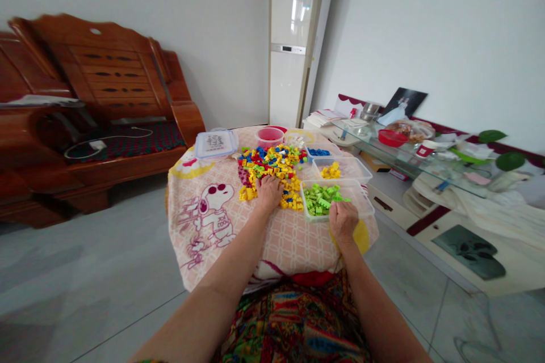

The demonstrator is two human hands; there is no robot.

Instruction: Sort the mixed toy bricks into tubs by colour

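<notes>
A heap of small mixed-colour bricks (272, 170) lies on a round table covered with a pink cartoon cloth (213, 210). My left hand (269, 191) rests palm down on the near edge of the heap, fingers curled among the bricks. My right hand (343, 219) sits at the near rim of a clear tray of green bricks (323, 198), fingers bent over the rim; what they hold is hidden. Behind it stand a clear tray of yellow bricks (336, 170) and a tray of blue bricks (319, 152).
A lidded clear box (215, 143), a pink tub (269, 137) and a tub of white pieces (298, 138) stand at the table's far side. A wooden sofa (97, 108) is at left, a cluttered glass shelf (409, 147) at right, a white floor-standing unit (293, 39) behind.
</notes>
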